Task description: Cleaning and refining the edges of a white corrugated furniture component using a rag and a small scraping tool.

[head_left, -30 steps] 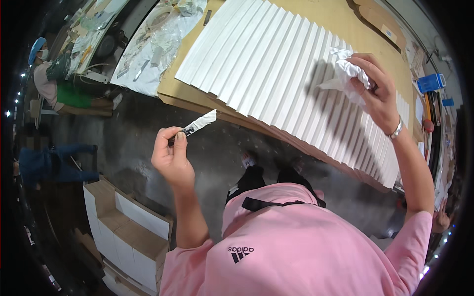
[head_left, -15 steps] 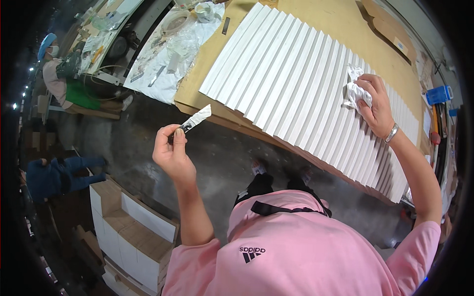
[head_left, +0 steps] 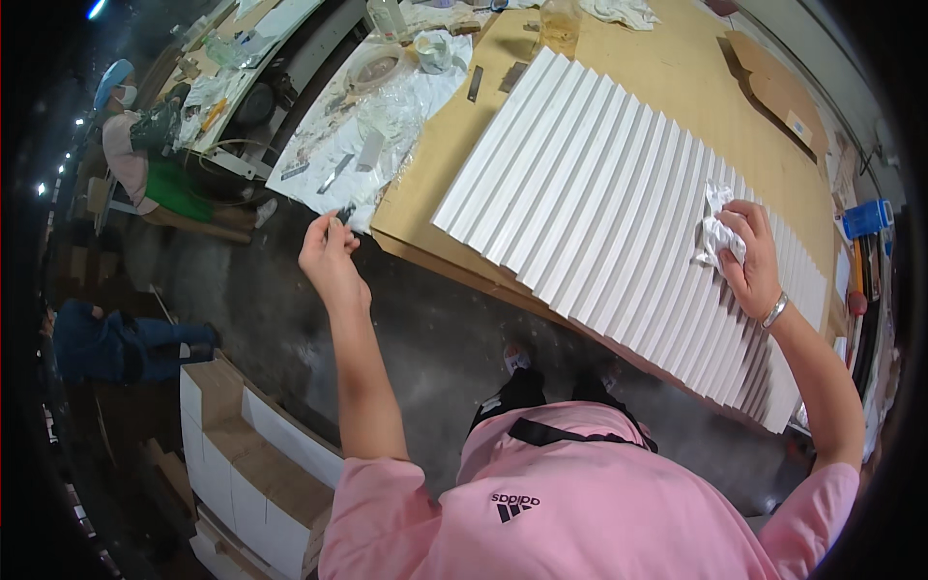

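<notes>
A large white ridged panel (head_left: 590,198) lies on the tan-topped workbench (head_left: 667,63) in front of me. My right hand (head_left: 752,259) is closed round a crumpled white cloth (head_left: 718,227) and rests on the ridges toward the panel's right end. Out to the left, my left hand (head_left: 332,246) pinches a small dark tool (head_left: 345,215) in its fingertips, beside the bench's left corner. Its tip lies in front of a white sheet, so its full shape cannot be made out.
The white sheet (head_left: 319,145) carries a tub (head_left: 433,53), flat strips and plastic wrap. A clear container (head_left: 561,24) stands behind the panel. Cardboard (head_left: 773,92) lies at far right. White-and-brown boxes (head_left: 256,454) stand lower left. Two other people (head_left: 130,159) are at left.
My left hand has moved up toward the white sheet, and the tool's white end no longer shows clearly. My view has shifted; the right hand still holds the cloth on the panel.
</notes>
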Motion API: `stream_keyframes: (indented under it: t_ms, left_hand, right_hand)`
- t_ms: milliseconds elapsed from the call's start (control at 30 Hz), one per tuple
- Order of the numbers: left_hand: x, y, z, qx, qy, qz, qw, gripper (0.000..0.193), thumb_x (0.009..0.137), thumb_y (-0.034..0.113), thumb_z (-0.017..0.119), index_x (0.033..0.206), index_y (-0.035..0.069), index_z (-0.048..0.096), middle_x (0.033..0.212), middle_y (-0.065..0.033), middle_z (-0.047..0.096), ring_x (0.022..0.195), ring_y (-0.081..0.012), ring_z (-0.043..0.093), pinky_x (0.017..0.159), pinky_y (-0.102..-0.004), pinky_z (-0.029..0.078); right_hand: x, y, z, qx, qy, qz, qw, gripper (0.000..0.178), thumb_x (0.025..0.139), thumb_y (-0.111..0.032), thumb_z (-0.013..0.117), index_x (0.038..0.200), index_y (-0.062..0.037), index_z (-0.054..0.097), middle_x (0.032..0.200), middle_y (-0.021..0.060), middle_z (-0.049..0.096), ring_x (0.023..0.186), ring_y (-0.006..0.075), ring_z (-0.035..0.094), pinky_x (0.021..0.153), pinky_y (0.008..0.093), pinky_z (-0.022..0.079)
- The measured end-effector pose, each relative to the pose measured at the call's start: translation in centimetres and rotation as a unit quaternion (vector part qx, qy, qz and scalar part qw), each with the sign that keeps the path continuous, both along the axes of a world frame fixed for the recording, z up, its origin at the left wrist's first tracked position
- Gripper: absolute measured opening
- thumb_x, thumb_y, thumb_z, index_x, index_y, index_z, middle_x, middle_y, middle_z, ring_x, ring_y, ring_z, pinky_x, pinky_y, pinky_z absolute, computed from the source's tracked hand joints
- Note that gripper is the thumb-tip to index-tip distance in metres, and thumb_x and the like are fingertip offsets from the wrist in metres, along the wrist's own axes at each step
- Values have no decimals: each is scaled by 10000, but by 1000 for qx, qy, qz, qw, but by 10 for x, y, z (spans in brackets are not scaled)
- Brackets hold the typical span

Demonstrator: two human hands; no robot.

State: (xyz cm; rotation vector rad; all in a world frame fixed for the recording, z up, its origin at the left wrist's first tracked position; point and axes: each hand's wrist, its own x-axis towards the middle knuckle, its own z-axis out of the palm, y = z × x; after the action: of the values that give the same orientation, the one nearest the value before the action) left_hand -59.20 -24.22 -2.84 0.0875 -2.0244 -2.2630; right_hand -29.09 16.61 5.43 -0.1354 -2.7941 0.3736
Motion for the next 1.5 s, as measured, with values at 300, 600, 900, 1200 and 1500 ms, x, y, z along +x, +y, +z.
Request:
stream_keyframes:
  t_ms: [300,600,900,1200,1500]
  left_hand:
    - [-130,80,-40,-65,-75,-77,992,229,932,4,558,1137,-62,637,875,-88,659,693,-97,577,580,-219,455]
    - [-222,149,-61,-121,-5,-54,991,233,836,-8,623,1051,-54,702,819,-84,692,670,-131,610,614,-263,475]
    - [-266,128,-80,-190,69,-70,977,213,833,27,618,1005,-28,731,853,-129,714,723,-178,661,672,-291,498]
    - [-278,62,-98,-404,-1,-23,915,265,840,124,554,988,154,771,1042,-130,724,987,-319,674,838,-375,505]
    - [-262,26,-104,-265,-74,-42,961,284,805,51,498,942,-40,730,928,-172,702,898,-252,668,737,-327,533]
  right_hand:
    - [-1,0,2,-17,-10,0,1000,461,684,-87,585,1142,-37,571,1179,207,524,1059,408,509,928,479,428]
    - [-3,0,7,-14,-22,-12,1000,466,653,-108,623,1114,-49,585,1164,200,529,1067,410,508,919,497,426]
    - [-5,1,6,-26,-23,-10,999,471,619,-117,628,1083,-41,598,1148,201,528,1050,405,506,902,497,436]
    - [-2,1,7,-13,-19,-9,1000,477,617,-137,637,1084,-44,605,1145,200,533,1054,408,513,895,498,440]
    - [-3,0,8,-16,-35,-22,999,448,661,-150,646,1099,-60,617,1162,179,547,1078,380,513,930,470,422]
